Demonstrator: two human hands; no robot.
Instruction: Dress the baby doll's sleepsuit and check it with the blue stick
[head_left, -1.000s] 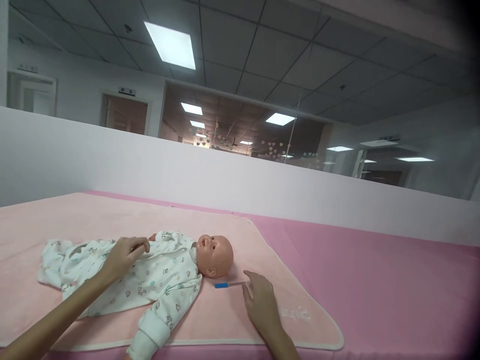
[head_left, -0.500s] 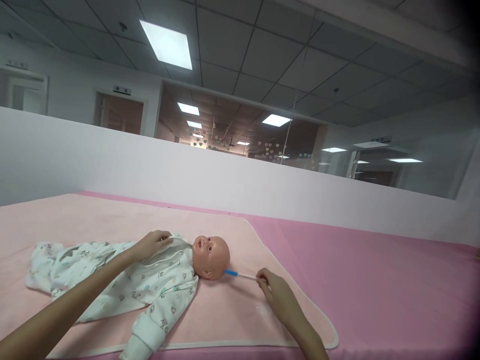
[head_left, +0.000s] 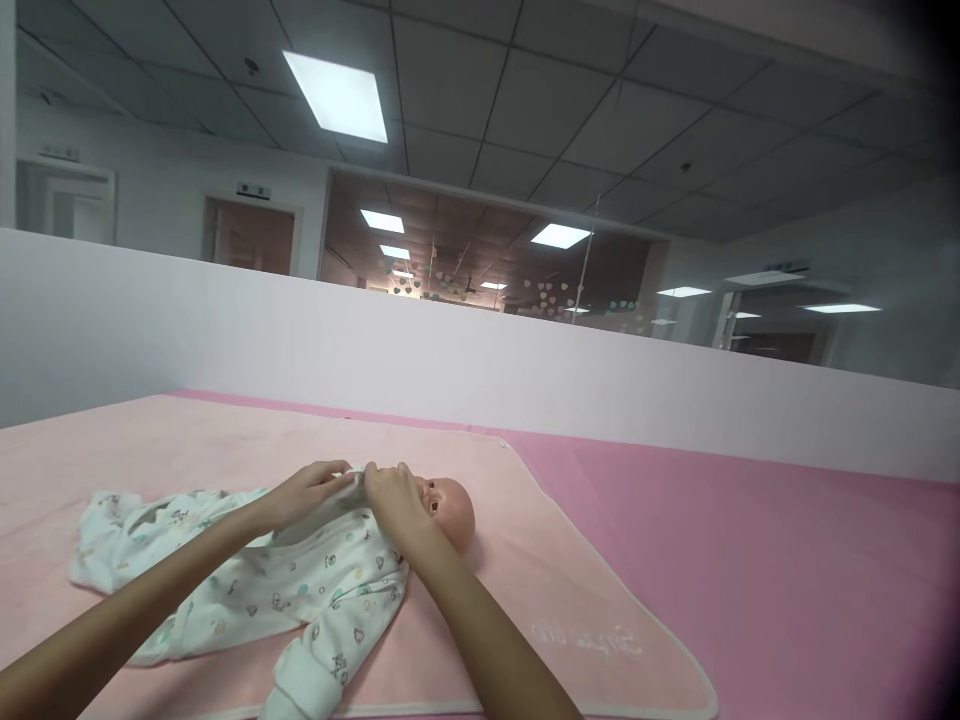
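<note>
A baby doll (head_left: pixel 452 510) lies on its back on a peach mat (head_left: pixel 585 590), its head to the right. It wears a white patterned romper (head_left: pixel 277 590). My left hand (head_left: pixel 311 490) pinches the romper's front near the collar and lifts the cloth. Right beside it, my right hand (head_left: pixel 394 500) is closed at the neckline, covering the doll's chin and part of its face. What sits between the right fingers is hidden; no thin stick shows anywhere now.
Under the mat is a pink sheet (head_left: pixel 750 560) that runs out to the right. Behind the bed stands a low white wall (head_left: pixel 450 350) with glass above it. Faint white lettering (head_left: pixel 589 638) marks the mat's near right part.
My right hand, which held a thin white stick with a blue end, like a thermometer, beyond the doll's head, has moved left to the collar. The left hand keeps its grip on the romper.
</note>
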